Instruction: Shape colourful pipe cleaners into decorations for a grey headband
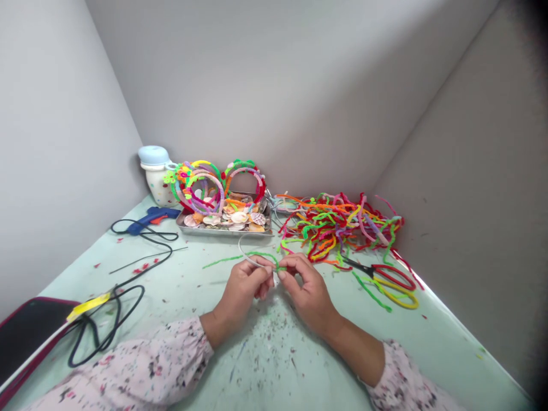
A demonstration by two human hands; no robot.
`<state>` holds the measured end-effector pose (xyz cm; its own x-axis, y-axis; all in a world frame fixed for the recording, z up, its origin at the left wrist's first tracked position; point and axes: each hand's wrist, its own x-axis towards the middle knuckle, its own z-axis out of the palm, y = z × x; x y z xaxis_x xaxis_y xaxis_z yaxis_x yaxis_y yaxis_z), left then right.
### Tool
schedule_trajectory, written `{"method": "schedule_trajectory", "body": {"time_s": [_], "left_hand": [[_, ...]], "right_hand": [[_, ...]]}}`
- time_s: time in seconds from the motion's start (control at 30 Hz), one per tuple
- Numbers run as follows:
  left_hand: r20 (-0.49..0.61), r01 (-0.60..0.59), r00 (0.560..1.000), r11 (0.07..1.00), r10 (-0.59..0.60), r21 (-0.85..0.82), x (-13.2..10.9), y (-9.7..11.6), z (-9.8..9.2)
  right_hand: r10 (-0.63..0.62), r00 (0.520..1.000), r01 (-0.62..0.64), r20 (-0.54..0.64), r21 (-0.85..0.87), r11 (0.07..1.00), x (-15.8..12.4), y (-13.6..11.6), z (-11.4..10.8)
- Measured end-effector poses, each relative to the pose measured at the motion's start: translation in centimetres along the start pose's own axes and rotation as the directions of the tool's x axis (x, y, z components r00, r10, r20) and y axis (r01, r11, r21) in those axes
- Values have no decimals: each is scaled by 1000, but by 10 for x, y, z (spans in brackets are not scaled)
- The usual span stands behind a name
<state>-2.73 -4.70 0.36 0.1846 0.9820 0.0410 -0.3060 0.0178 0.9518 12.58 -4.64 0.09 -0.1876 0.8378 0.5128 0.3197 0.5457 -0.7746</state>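
Observation:
My left hand [245, 284] pinches a thin pale headband [242, 249], whose curved end rises above the fingers. Close beside it, my right hand [307, 290] is closed on a green pipe cleaner [222, 261] at the point where it meets the headband. One green strand trails out to the left behind my left hand. Both hands are over the middle of the table, their fingertips nearly touching. The fingers partly hide the join between headband and pipe cleaner.
Behind my hands, a metal tray [222, 232] holds shells and colourful wrapped headbands [246, 169]. Pipe cleaners [338, 225] are heaped at the right, near scissors [391, 278]. A lidded cup [158, 180], a blue glue gun [148, 220] and black cable [141, 274] lie left.

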Motion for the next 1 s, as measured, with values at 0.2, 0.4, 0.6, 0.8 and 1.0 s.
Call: {"method": "schedule_trajectory", "body": {"time_s": [0.2, 0.4, 0.6, 0.8, 1.0], "left_hand": [[-30, -7, 999, 994, 10, 106, -3, 6, 6], [-80, -6, 997, 983, 21, 184, -1, 8, 6], [-100, -35, 993, 969, 61, 245, -2, 7, 6], [-95, -115, 984, 940, 153, 320, -9, 9, 8], [-27, -200, 973, 899, 228, 391, -15, 8, 7]], "right_hand": [[26, 999, -27, 20, 16, 1000, 1, -1, 0], [44, 998, -45, 53, 4, 999, 1, -3, 0], [72, 993, -73, 92, 3, 997, 1, -2, 1], [28, 994, -32, 104, 39, 999, 0, -5, -1], [-16, 993, 6, 120, 85, 996, -1, -6, -2]]}}
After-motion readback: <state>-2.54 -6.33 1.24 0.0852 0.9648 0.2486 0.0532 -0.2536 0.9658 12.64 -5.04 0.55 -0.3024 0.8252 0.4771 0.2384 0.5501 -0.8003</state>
